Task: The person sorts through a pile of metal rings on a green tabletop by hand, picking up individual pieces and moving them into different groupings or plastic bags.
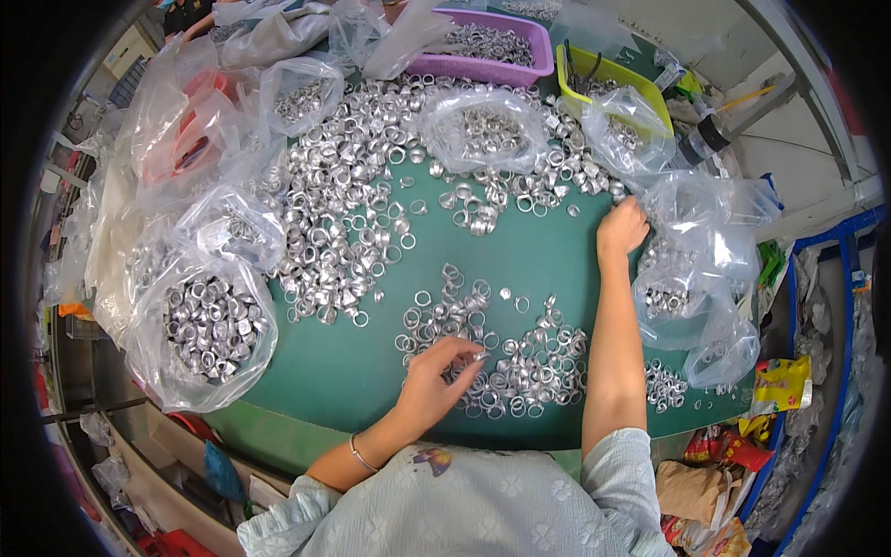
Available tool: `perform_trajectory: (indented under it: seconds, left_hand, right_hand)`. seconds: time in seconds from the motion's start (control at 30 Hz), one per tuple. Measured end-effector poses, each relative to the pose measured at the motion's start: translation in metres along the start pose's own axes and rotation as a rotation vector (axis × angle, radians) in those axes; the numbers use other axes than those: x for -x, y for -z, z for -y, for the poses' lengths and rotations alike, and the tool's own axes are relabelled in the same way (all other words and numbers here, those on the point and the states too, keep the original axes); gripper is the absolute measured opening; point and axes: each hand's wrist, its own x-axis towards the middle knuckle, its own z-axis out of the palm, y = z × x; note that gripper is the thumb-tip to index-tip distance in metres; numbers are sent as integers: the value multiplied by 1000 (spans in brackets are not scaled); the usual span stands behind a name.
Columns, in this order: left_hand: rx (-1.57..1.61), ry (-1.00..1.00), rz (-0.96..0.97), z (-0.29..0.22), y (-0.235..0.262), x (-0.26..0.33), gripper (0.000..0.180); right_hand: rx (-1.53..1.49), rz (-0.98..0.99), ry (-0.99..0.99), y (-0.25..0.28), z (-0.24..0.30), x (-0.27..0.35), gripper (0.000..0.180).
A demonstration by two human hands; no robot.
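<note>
My left hand (436, 382) is closed over the near middle of the green table, pinching a silver ring (480, 356) between thumb and fingertips. Under and beside it lie two loose heaps of silver rings, one farther left (436, 320) and one to the right (540, 364). My right hand (624, 227) reaches far to the right with its fingers curled in. It is at the right end of the big ring pile (575, 165), next to a clear plastic bag (682, 218). What its fingers hold, if anything, is hidden.
A large ring pile (339, 200) spreads over the green table (483, 255). Open bags of rings (213, 330) stand at the left, with another bag (487, 130) at the back. Purple (543, 46) and yellow-green (654, 97) baskets are behind. A blue metal frame (849, 306) rises at right.
</note>
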Motion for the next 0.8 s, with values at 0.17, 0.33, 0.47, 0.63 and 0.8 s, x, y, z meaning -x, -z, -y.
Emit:
perform_trajectory:
  seconds: [0.17, 0.33, 0.47, 0.63, 0.8]
  left_hand:
    - [37, -4, -5, 4, 3, -3, 19]
    - [61, -58, 28, 5, 4, -6, 18]
    - [22, -111, 47, -2, 0, -10, 18]
    - [-16, -107, -23, -6, 9, -5, 24]
    - [59, -156, -50, -16, 5, 1, 40]
  right_hand:
    - [-483, -40, 84, 11, -8, 22, 7]
    - [-842, -88, 131, 90, 17, -7, 8]
    - [-699, -368, 248, 109, 12, -75, 21]
    - [-1141, 370, 300, 151, 33, 43, 24]
    - [-1424, 1097, 271, 176, 9, 156, 16]
